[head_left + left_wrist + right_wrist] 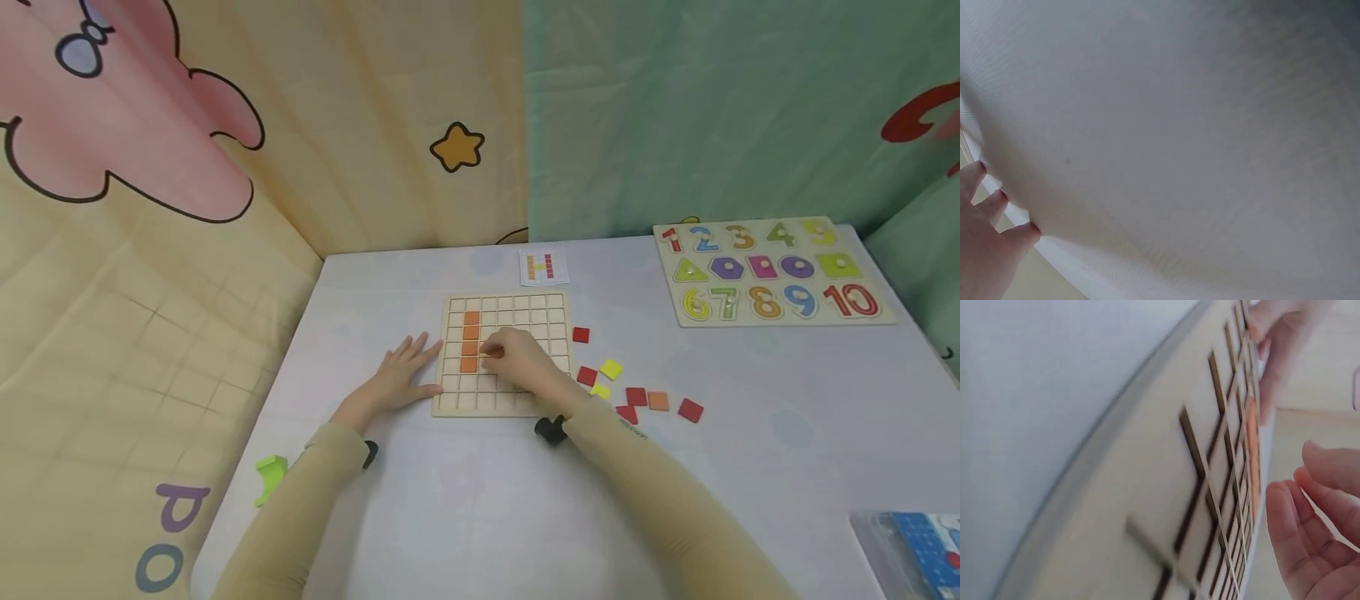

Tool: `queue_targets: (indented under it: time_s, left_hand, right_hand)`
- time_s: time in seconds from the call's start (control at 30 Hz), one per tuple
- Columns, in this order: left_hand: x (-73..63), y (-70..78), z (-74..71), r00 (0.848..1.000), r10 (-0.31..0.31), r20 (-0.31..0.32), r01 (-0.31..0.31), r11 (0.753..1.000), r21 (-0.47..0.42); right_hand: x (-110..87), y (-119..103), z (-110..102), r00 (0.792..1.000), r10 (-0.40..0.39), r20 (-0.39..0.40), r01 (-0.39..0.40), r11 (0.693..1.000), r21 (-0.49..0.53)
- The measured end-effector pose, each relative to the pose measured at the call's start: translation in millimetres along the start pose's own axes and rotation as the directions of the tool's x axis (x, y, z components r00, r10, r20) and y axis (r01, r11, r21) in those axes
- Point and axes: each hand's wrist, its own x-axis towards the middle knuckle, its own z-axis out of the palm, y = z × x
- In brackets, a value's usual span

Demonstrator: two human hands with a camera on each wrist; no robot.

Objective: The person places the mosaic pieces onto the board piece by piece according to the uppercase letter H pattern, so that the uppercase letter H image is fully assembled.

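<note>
A wooden grid board [504, 403] lies on the table with a column of several orange square tiles [468, 348] in its left part. My left hand [393, 377] rests spread on the table, its fingers at the board's left edge. My right hand [517, 357] hovers over the board just right of the orange column. In the right wrist view, its thumb and fingers [1282, 515] bend toward one another, and no tile shows between them. Right of the board lie loose red tiles [636, 396], yellow tiles [611, 369] and an orange tile [658, 401].
Behind the board lies a small pattern card [544, 268]. A number and shape puzzle board [776, 271] is at the back right. A green piece [271, 477] sits beside the left forearm, and a blue-and-clear package [911, 550] at the front right corner. Curtains hang behind the table.
</note>
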Motion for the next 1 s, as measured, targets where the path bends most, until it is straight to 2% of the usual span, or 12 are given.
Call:
queue_targets:
  time_s: [0.17,0.33,0.53,0.73,0.87,1.0]
  left_hand:
    - [1.8,-1.2,0.3,1.0,0.003,-0.009,-0.003,1.0,0.024]
    - [1.3,-2.1,-0.3,1.0,0.004,-0.007,-0.004,1.0,0.027]
    - [0.5,-2.3,-1.9,1.0,0.007,-0.009,-0.007,1.0,0.018]
    - [1.3,-3.4,-1.0,1.0,0.001,-0.004,-0.001,1.0,0.01]
    - [1.7,-3.8,0.6,1.0,0.003,0.0,-0.003,1.0,0.008]
    - [2.3,-4.7,1.7,1.0,0.002,0.001,-0.002,1.0,0.001]
  right_hand:
    - [-24.0,20,-32,0.999,0.033,-0.027,-0.031,0.997,0.077]
    - [-50.1,46,-62,0.992,0.093,-0.091,-0.086,0.993,0.082]
    - [-83.2,72,-91,0.973,0.171,-0.157,-0.163,0.984,0.067]
    - [-114.6,97,-106,0.946,0.222,-0.237,-0.22,0.975,0.035]
    - [-136.2,109,-115,0.938,0.251,-0.237,-0.255,0.967,0.017]
    - [-154.3,116,-125,0.938,0.289,-0.19,-0.291,0.957,0.019]
